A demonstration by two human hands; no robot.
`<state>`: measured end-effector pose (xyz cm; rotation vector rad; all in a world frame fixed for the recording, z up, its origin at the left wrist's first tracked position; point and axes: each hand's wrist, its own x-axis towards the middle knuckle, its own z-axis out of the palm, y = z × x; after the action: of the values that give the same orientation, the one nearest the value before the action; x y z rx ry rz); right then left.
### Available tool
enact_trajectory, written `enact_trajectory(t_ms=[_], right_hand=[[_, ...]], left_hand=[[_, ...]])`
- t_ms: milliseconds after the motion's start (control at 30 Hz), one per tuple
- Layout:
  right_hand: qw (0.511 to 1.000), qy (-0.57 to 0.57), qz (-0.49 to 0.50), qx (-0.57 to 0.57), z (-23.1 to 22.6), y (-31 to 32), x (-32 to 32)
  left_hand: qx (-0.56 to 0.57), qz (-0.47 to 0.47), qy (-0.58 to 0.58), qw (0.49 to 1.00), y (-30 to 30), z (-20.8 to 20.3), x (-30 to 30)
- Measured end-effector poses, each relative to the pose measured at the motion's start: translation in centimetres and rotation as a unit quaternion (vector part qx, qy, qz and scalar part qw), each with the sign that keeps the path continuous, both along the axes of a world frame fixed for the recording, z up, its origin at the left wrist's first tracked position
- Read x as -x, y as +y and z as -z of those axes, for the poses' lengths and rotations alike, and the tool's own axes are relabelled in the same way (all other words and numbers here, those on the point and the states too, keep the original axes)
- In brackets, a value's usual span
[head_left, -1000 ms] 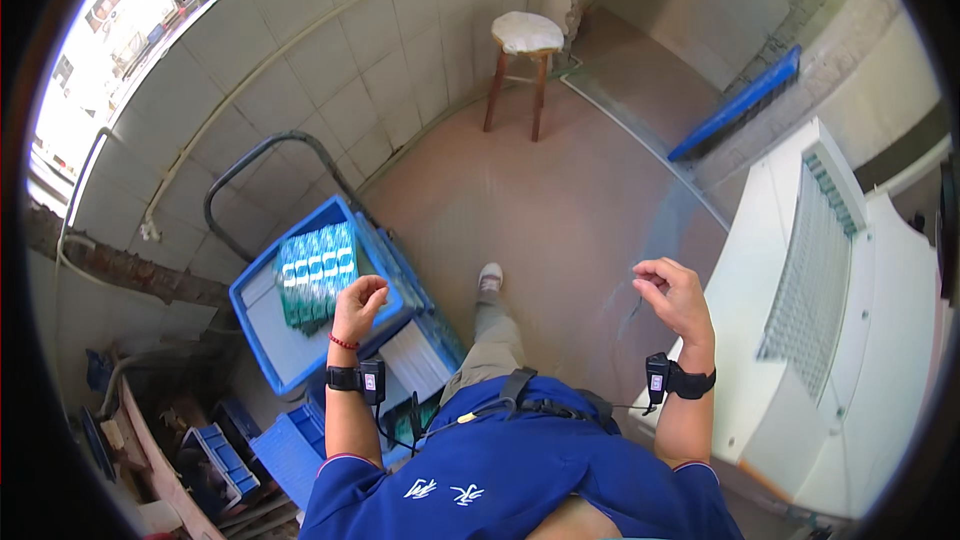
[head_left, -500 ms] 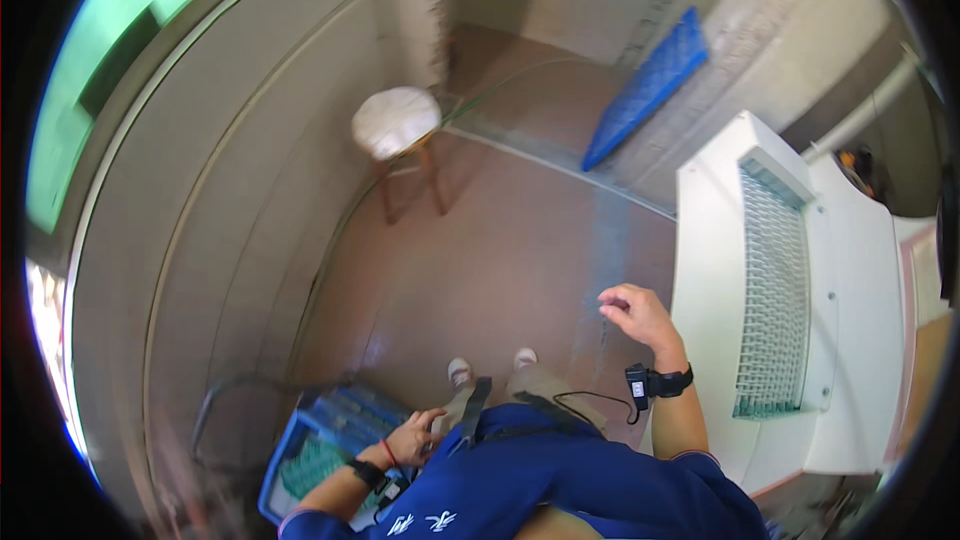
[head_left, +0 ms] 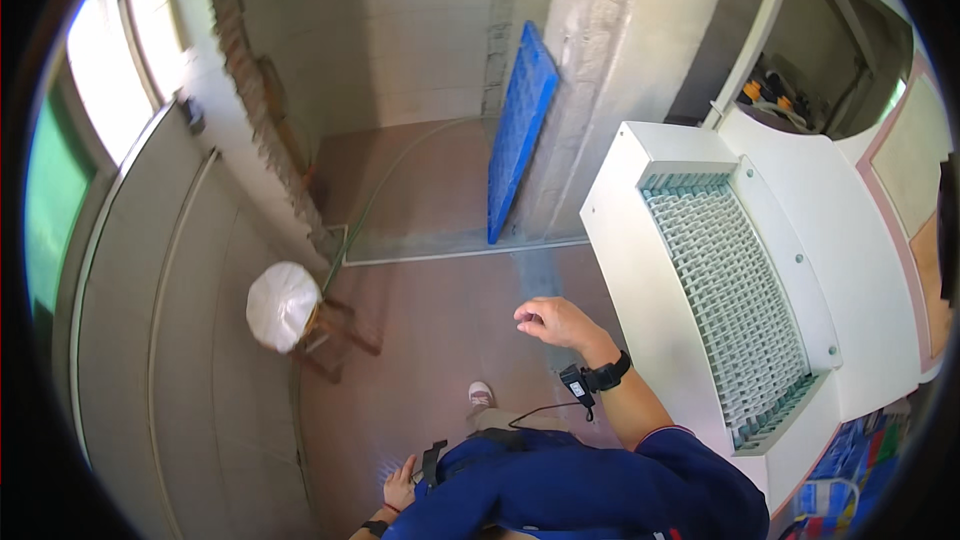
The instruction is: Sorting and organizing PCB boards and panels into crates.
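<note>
Standing on reddish floor (head_left: 430, 330) by a big white grilled unit (head_left: 740, 310); right hand (head_left: 553, 321) hovering loosely curled, holding nothing, left hand (head_left: 400, 488) hanging low, grip unclear.

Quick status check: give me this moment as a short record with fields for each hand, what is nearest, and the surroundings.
left hand: low beside the person's blue top, holding nothing that shows
right hand: raised over the floor, fingers loosely curled, nothing visibly held
wrists: dark band on each, a cable running from the right one
nearest to right hand: white machine with a grid panel
floor: reddish brown
stool: white-topped, by the left wall
blue panel: leaning upright on a pillar
</note>
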<state>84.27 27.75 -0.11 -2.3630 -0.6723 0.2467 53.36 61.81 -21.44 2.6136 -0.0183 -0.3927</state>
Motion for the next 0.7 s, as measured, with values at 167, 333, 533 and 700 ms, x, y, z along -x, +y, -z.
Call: enact_trajectory(t_ms=[167, 333, 533, 700], right_hand=[[0.996, -0.018, 0.043, -0.073, -1.8, -3.6, -5.6], [0.992, 0.019, 0.115, -0.04, -3.0, -7.7, -9.2], [0.962, 0.088, 0.187, -0.176, -4.3, -9.4, -13.9], [0.976, 0.076, 0.136, -0.153, -5.4, -6.5, -22.2]], left_hand=[[0.044, 0.109, -0.116, 0.986, 2.1, -6.3, -10.6], [0.066, 0.23, -0.08, 0.968, 8.7, -14.8, -18.5], [0.036, 0.187, -0.09, 0.978, 8.5, -27.3, -37.2], [0.084, 0.175, -0.242, 0.951, 5.3, -29.4, -52.3]])
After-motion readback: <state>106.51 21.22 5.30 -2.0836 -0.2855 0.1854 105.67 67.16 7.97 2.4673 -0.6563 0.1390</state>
